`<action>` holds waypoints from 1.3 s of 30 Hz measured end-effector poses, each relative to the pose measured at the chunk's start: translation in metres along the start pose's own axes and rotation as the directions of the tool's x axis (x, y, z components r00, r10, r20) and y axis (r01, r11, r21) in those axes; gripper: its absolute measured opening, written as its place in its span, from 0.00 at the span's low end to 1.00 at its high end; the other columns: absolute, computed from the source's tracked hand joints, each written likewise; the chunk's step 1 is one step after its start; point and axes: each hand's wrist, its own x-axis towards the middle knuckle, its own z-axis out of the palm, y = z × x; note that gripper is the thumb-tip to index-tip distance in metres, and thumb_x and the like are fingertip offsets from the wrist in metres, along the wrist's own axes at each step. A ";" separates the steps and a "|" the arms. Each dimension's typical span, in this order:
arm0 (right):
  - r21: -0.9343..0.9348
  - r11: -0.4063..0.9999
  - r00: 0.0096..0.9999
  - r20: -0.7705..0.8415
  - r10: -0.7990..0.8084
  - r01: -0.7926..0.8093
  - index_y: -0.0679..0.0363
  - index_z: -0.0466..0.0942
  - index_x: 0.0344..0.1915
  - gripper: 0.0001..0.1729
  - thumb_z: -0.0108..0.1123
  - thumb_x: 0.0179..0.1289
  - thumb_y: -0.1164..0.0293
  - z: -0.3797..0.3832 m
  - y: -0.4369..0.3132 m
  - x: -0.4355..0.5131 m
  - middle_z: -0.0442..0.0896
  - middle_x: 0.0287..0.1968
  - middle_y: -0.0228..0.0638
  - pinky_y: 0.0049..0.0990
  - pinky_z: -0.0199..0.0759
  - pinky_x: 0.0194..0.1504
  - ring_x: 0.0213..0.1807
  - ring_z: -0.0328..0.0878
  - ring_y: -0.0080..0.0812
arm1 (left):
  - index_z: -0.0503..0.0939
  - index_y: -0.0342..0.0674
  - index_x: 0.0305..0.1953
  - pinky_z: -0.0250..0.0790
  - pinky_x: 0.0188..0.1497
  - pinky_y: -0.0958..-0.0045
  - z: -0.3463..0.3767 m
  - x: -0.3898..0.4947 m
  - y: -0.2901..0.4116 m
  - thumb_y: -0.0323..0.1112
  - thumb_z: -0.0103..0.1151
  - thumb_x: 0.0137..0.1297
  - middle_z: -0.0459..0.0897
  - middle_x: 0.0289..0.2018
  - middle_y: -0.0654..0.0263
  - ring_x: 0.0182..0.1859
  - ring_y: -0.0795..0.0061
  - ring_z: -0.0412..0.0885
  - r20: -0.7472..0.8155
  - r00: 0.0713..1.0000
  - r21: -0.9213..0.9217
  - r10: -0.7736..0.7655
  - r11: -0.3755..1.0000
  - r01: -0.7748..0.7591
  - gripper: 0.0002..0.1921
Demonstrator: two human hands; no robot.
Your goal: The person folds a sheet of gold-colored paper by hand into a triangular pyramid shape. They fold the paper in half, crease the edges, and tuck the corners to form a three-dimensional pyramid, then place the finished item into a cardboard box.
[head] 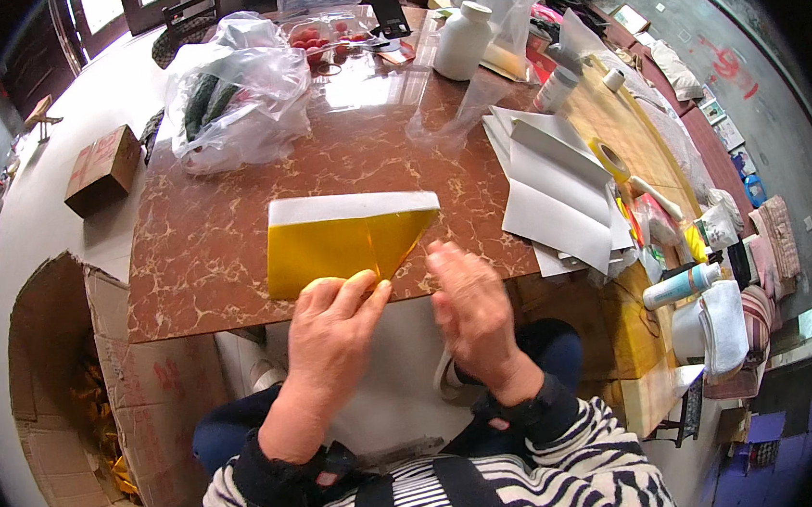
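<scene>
A sheet of gold foil paper [319, 250] with a white band along its far edge lies at the front of the marbled table [210, 249]. Its right side is folded into a slanting edge that narrows toward me. My left hand [333, 332] pinches the paper's near edge by the fold between thumb and fingers. To the right, my right hand [476, 312] hovers just off the slanted edge, blurred by motion, holding nothing, with thumb and fingers apart.
White paper sheets [556, 189] are piled on the right, near a yellow tape roll [608, 160]. Farther back are a white bottle [462, 42], a plastic bag with cucumbers [240, 94] and a clear box of red fruit [318, 40]. A cardboard box [157, 391] holding gold pieces stands at lower left.
</scene>
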 end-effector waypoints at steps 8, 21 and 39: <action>0.193 0.979 0.997 0.034 0.066 -0.072 0.68 0.77 0.65 0.22 0.52 0.83 0.64 0.023 -0.015 0.012 0.83 0.64 0.53 0.46 0.67 0.73 0.69 0.79 0.51 | 0.82 0.31 0.58 0.71 0.65 0.64 0.020 0.013 0.025 0.31 0.60 0.61 0.82 0.58 0.58 0.57 0.62 0.78 0.000 0.996 -0.077 -0.089 0.993 0.089 0.23; -0.054 0.988 0.978 0.156 -0.136 0.146 0.64 0.80 0.64 0.24 0.65 0.76 0.61 0.017 0.006 0.017 0.86 0.62 0.45 0.43 0.67 0.74 0.68 0.81 0.42 | 0.88 0.38 0.53 0.81 0.54 0.63 -0.029 -0.015 -0.013 0.26 0.67 0.59 0.88 0.51 0.61 0.51 0.64 0.85 0.012 1.000 0.116 -0.023 0.993 0.022 0.18; 0.092 0.979 0.961 0.197 -0.195 0.179 0.57 0.86 0.55 0.20 0.74 0.62 0.70 0.003 0.021 0.025 0.90 0.58 0.34 0.42 0.75 0.67 0.64 0.84 0.40 | 0.84 0.40 0.48 0.78 0.52 0.64 0.009 0.016 0.015 0.33 0.73 0.61 0.88 0.47 0.64 0.47 0.63 0.84 -0.081 0.991 -0.246 -0.108 0.965 0.085 0.15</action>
